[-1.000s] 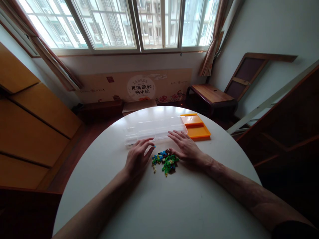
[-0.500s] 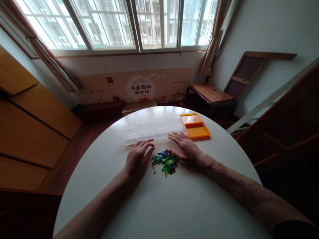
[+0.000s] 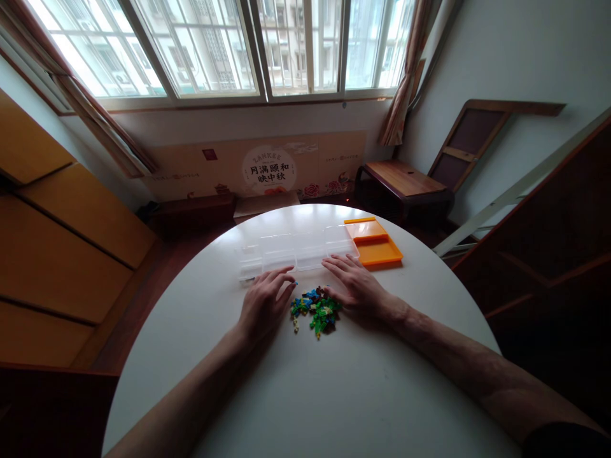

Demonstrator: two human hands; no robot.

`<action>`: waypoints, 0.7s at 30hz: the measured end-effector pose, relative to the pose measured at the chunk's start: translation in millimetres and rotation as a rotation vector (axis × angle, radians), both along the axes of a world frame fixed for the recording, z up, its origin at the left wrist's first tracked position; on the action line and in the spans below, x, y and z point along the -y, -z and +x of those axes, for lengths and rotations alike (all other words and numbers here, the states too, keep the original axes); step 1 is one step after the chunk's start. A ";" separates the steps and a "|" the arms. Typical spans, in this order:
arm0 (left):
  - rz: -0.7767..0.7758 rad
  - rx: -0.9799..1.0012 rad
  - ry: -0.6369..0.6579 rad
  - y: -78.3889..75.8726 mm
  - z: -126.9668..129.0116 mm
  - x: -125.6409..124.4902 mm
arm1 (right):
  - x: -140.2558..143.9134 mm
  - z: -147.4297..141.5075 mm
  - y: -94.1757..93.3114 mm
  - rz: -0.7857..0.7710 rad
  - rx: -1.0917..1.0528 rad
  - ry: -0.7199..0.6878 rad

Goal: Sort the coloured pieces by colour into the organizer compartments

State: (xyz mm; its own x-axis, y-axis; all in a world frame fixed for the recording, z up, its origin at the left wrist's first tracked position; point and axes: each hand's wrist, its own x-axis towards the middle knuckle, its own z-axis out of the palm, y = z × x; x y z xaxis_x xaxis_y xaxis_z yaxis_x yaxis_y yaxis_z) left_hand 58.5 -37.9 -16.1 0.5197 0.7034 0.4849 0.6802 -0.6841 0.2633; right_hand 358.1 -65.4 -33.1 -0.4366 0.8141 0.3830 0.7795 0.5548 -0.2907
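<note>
- Left hand [image 3: 267, 299] pinches a tiny blue piece [image 3: 296, 284]
- Right hand [image 3: 357, 284] lies open beside the brick pile [image 3: 317, 310] on the white table [image 3: 315, 394]
- Beige panel [image 3: 200, 159] reads "月满颐和 映中秋"; its smaller side lettering is illegible

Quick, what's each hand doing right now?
Left hand: thumb and forefinger nearly closed, a small blue piece at their tips; too small to tell whether gripped.
Right hand: open, beside the pile of colored pieces, nothing visibly held.
</note>
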 end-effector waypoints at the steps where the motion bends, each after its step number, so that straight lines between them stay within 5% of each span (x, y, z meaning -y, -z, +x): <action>1: 0.002 -0.001 -0.001 0.0 0.1 0.0 | 0.2 0.2 -0.2 0.000 0.000 -0.001; 21: 0.006 0.008 0.015 0.0 -2.9 -2.1 | 0.8 -1.5 -4.6 -0.010 -0.031 -0.006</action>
